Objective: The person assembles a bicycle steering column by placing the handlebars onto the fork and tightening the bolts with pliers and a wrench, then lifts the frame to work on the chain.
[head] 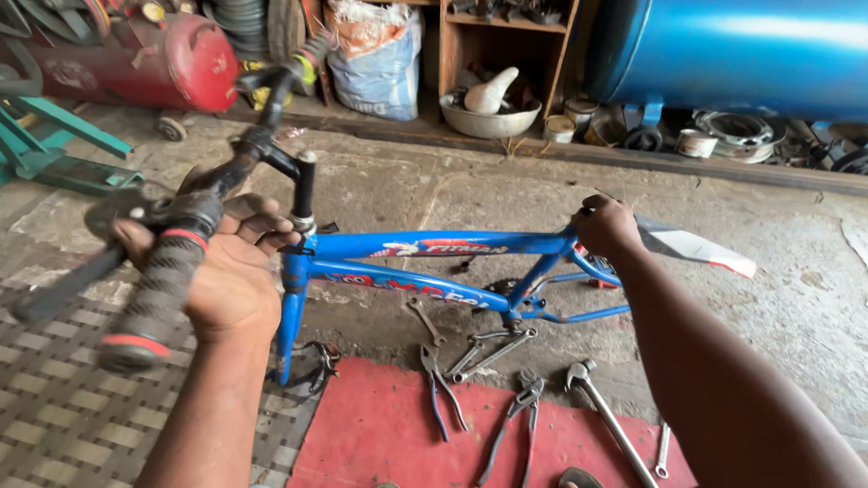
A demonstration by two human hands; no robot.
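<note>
The blue bicycle frame (425, 262), standing on the concrete floor (434, 190), looks rigid and fairly light, steadied well by left hand (231, 271) fingers wrapped around the handlebar (181, 235) and right hand (604, 226) fingers closed over the seat end.

The left hand (231, 271) grips the handlebar (194, 212) of a blue frame (425, 258), the right hand (604, 226) clasps its rear, above 2 pliers (443, 389).

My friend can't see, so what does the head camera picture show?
Two hands hold a blue bike frame: the left hand grips the handlebar, the right hand the seat end. Pliers and wrenches lie on a red mat.
</note>
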